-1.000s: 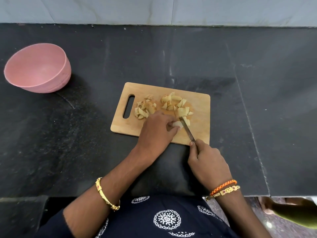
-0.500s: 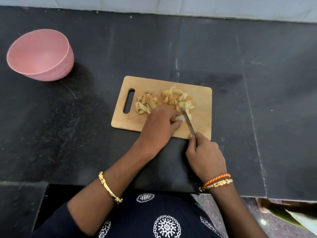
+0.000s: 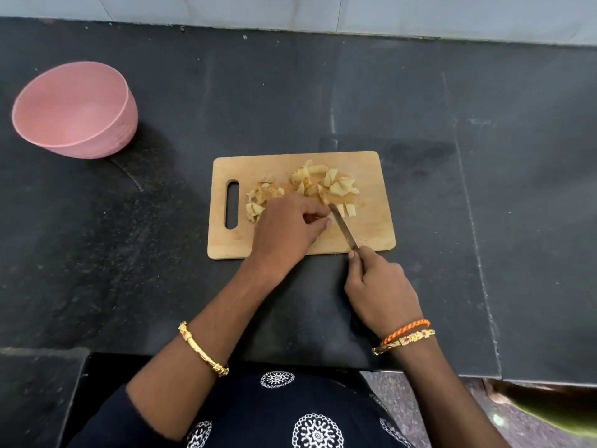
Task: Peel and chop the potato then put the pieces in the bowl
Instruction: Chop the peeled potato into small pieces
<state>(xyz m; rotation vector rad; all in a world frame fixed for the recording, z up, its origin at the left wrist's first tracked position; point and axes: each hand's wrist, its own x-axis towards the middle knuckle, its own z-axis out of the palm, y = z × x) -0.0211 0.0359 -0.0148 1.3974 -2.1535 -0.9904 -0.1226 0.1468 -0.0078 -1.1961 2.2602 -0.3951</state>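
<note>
Right hand (image 3: pixel 381 292) grips our knife (image 3: pixel 344 226), blade pointing up-left into potato pieces (image 3: pixel 323 185); left hand (image 3: pixel 287 231) pinches something we can't identify.

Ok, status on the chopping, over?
Right hand shut on knife, left hand steadying a piece. Potato pieces all on board. Pink bowl empty, path clear.
</note>
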